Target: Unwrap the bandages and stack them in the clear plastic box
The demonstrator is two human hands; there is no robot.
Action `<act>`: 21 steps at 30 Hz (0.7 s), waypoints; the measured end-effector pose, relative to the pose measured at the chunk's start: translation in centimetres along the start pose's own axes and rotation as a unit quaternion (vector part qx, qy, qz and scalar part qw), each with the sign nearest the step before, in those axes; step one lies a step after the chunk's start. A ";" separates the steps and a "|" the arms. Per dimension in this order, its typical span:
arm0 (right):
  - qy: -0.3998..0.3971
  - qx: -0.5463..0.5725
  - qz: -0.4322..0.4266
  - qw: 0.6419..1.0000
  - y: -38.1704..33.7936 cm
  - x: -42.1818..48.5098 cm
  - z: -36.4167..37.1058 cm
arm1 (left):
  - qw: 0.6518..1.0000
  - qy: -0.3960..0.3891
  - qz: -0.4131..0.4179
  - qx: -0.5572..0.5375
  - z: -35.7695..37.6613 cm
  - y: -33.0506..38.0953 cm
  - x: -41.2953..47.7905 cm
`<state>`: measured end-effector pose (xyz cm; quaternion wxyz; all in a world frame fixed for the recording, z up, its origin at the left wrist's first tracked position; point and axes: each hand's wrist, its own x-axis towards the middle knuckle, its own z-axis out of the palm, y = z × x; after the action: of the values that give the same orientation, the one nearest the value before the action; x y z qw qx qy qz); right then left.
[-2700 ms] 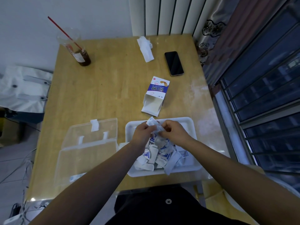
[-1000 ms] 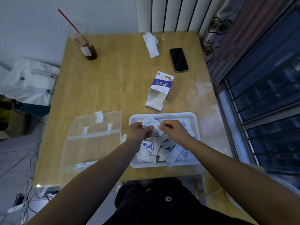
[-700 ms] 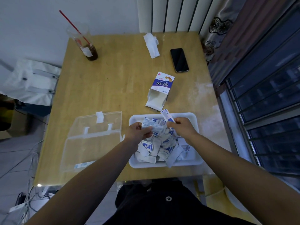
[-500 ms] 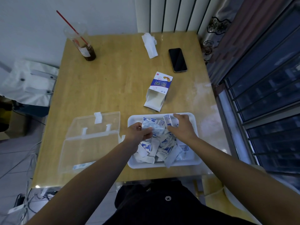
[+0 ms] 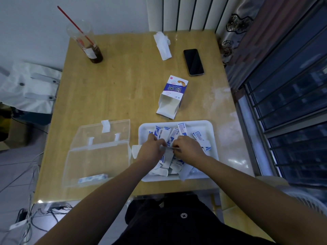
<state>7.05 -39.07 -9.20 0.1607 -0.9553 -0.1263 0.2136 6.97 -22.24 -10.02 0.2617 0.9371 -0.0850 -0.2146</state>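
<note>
Two hands meet over the white tray (image 5: 210,125). Left hand (image 5: 152,151) and right hand (image 5: 188,147) both have fingers curled, pinching one bandage (image 5: 170,148) between them above the tray's middle. Half a second earlier the right hand reached toward the tray's far edge, apart from the left. Wrapped bandages (image 5: 182,129) lie heaped in the tray. Clear plastic box (image 5: 99,156) lies lid-open just left of the tray, with one strip (image 5: 92,178) inside.

A cup (image 5: 92,50) with a red straw (image 5: 70,20), a crumpled tissue (image 5: 163,45) and a phone (image 5: 193,62) sit on the wooden table (image 5: 123,85).
</note>
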 end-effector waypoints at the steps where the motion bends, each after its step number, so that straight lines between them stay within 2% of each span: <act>1: 0.003 0.001 -0.004 1.000 0.1 0.0 0.2 | 1.000 -0.014 0.003 0.017 0.3 -0.1 -0.1; 4: 0.046 0.016 -0.016 0.999 0.2 0.2 -0.2 | 0.999 -0.003 0.024 0.028 0.1 -0.3 -0.2; 9: 0.092 0.095 -0.010 0.991 -0.5 0.7 -2.1 | 0.991 0.074 0.064 0.087 -2.1 0.2 0.6; 13: 0.064 0.167 -0.027 0.983 -2.6 0.9 -3.1 | 0.996 0.049 0.068 0.023 -5.0 0.0 0.3; 21: 0.035 0.234 -0.069 0.969 -9.2 2.0 -3.0 | 0.999 -0.021 0.023 0.019 -10.9 -4.9 -4.0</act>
<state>8.56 -30.74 -4.02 0.3986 -0.8870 -0.1322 0.1920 8.55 -12.08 -2.73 0.2469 0.9352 -0.1157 -0.2261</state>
